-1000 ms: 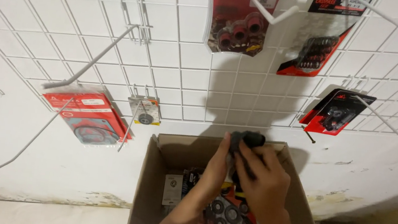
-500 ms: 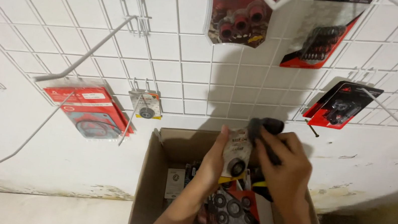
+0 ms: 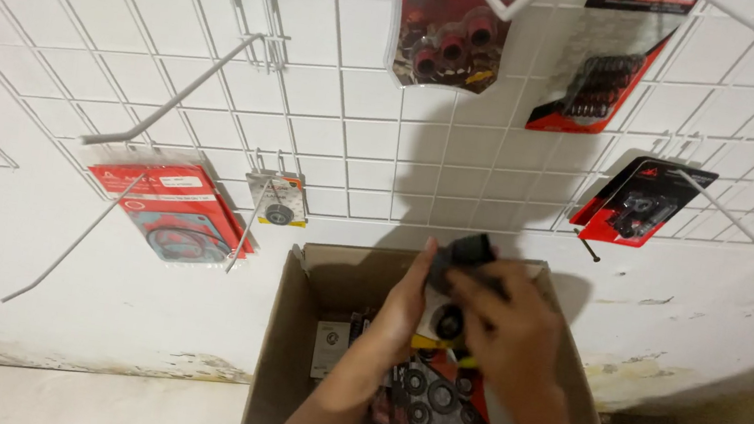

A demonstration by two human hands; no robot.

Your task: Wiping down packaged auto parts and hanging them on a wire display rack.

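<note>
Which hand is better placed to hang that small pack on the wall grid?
Probably the right hand: it grips the small pack from above. The left hand only steadies its side.

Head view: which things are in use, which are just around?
In use:
left hand and right hand, together holding a small packet with a black ring in it
cardboard box of similar packets below them

Just around:
wire grid
red packet on a hook
small hanging packet
black-and-red packet
</note>
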